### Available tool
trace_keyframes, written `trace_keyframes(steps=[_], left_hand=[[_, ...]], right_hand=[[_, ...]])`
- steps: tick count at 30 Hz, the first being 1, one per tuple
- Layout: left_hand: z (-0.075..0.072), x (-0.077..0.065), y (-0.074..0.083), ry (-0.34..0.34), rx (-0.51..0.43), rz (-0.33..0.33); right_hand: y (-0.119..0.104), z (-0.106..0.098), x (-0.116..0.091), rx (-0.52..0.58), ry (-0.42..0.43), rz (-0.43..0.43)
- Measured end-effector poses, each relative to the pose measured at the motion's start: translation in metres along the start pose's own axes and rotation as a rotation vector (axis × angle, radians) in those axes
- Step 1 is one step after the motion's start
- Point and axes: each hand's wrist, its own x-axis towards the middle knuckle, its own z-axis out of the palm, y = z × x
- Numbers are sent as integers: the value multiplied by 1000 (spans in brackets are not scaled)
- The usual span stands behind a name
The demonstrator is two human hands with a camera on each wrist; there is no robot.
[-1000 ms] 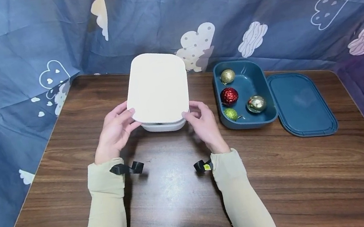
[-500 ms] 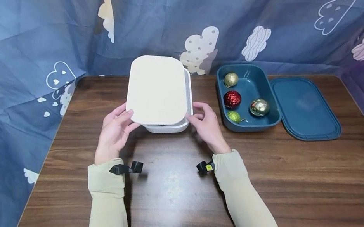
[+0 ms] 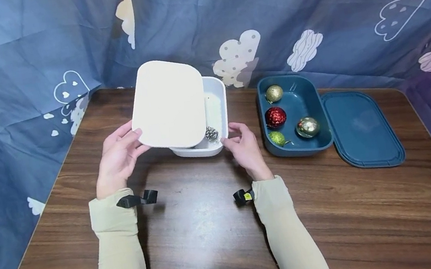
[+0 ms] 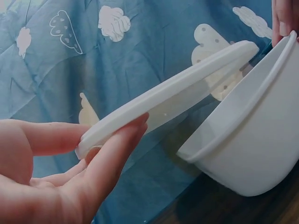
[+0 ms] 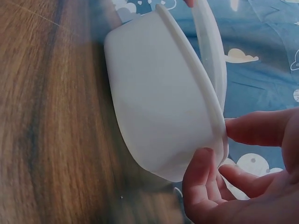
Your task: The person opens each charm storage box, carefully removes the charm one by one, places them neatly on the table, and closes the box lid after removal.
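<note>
My left hand pinches the near left corner of a white lid, thumb on one face and fingers on the other. In the left wrist view the lid is tilted, raised off the white box. My right hand pinches the near right corner of the white box, thumb at its rim and fingertips against the outer wall, as the right wrist view also shows. Inside the box a pinecone with pale tips shows at the near right; the lid hides the box's left part.
To the right stands a blue box holding a gold glitter bauble, a red bauble, a green bauble and a shiny gold bauble. Its blue lid lies beside it. A cloud-printed curtain hangs behind the wooden table.
The lid has come off the white box and shifted left with my left hand, uncovering the box's right side and the pinecone. My right hand stays at the box's corner.
</note>
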Motion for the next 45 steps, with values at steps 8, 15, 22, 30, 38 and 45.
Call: trace_keyframes(steps=[8, 15, 22, 30, 38, 45], left_hand=[[-2, -8, 10, 5, 20, 59], [-7, -18, 23, 37, -10, 129], [-12, -25, 32, 101, -84, 207], [-13, -31, 40, 197, -114, 303], [-16, -29, 43, 291, -201, 370], [-15, -21, 40, 432, -316, 450]], right_hand=[[1, 0, 0, -6, -12, 16], [2, -1, 0, -15, -20, 22], [1, -1, 1, -27, -27, 23], [1, -2, 0, -25, -31, 22], [1, -2, 0, -34, -34, 18], [2, -2, 0, -39, -33, -14]])
